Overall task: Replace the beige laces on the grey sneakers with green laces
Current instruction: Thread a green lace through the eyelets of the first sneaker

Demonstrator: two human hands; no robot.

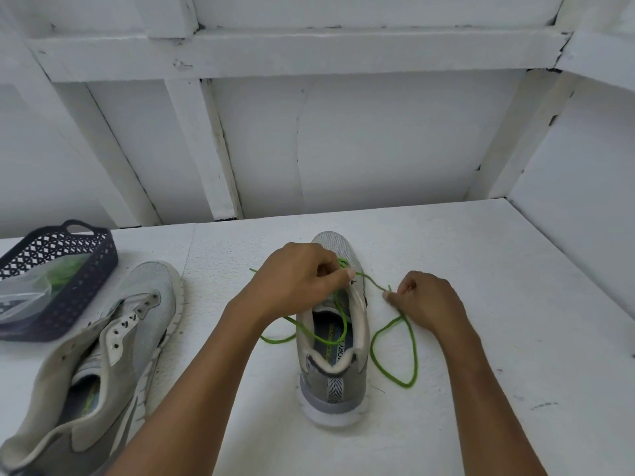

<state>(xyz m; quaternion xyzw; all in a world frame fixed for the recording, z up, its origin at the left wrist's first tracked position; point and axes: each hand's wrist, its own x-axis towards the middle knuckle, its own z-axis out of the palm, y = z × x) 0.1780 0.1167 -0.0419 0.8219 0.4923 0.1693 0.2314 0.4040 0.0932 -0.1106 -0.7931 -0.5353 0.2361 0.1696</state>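
Note:
A grey sneaker (335,352) stands upright in the middle of the white table, heel toward me, with a green lace (395,333) threaded through its front eyelets. My left hand (295,280) lies over the tongue area and pinches the lace against the right eyelet row. My right hand (426,300) rests on the table just right of the shoe and pinches the lace near its end; the slack loops on the table below it. Another strand trails left across the shoe opening. A second grey sneaker (103,355) lies unlaced at the lower left, its empty eyelets showing.
A dark lattice basket (86,266) at the far left holds a clear plastic bag (31,286) with something green inside. White wall panels rise behind the table and along its right side.

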